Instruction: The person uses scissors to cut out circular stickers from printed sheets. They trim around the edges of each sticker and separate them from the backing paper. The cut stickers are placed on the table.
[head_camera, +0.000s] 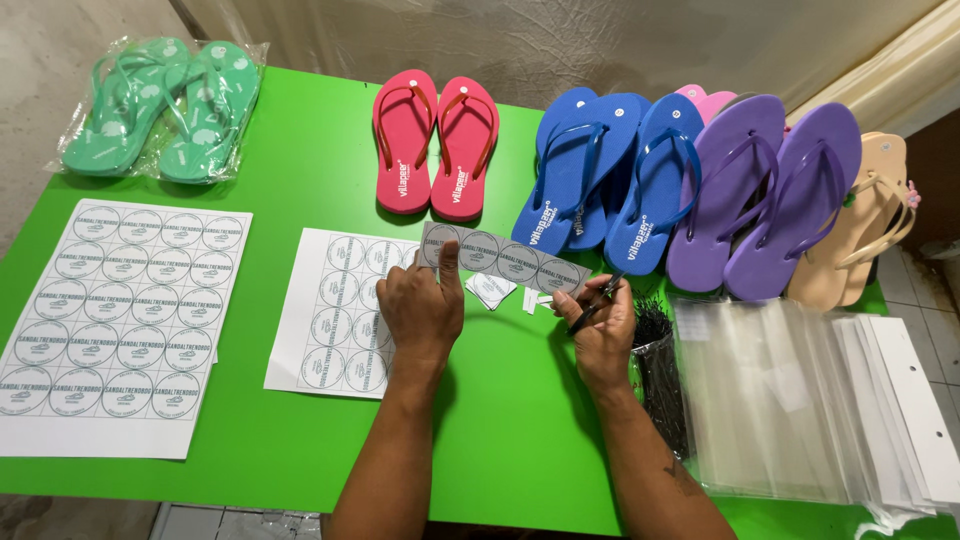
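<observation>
- Bright green flat worktop (300, 170) carries everything, goods lined along the far edge, paper nearer the person.
- Row of rubber flip-flops at the back: a purple pair (765, 190), a blue pair (610, 170), a red pair (436, 140), a tan pair (860, 225) at the far right. They stand toe-away and overlapping, probably to save room and stay within reach.
- Green flip-flops in a clear plastic bag (160, 105), far left corner, well apart from the loose pairs.
- Stack of clear plastic sleeves with white hanger cards (800, 400) at the right, beside the right forearm.
- Full white sheet of round printed labels (120, 320) lies flat at the left. A second white label sheet, partly cut (335, 310), lies under the left hand.
- Bundle of thin black ties (660, 370) sits just right of the right hand.
- Cut strip of four round labels (505, 260) is lifted clear of the worktop, between the two hands, in front of the red and blue pairs; held level, seemingly so the blades meet its right end.
- Left hand (425, 305): grip clenched on the strip's left end, thumb on top.
- Right hand (600, 325): grip closed round small dark scissors (597, 300), tips at the strip's right end.
- Small white paper offcuts (492, 290) lie below the strip.
</observation>
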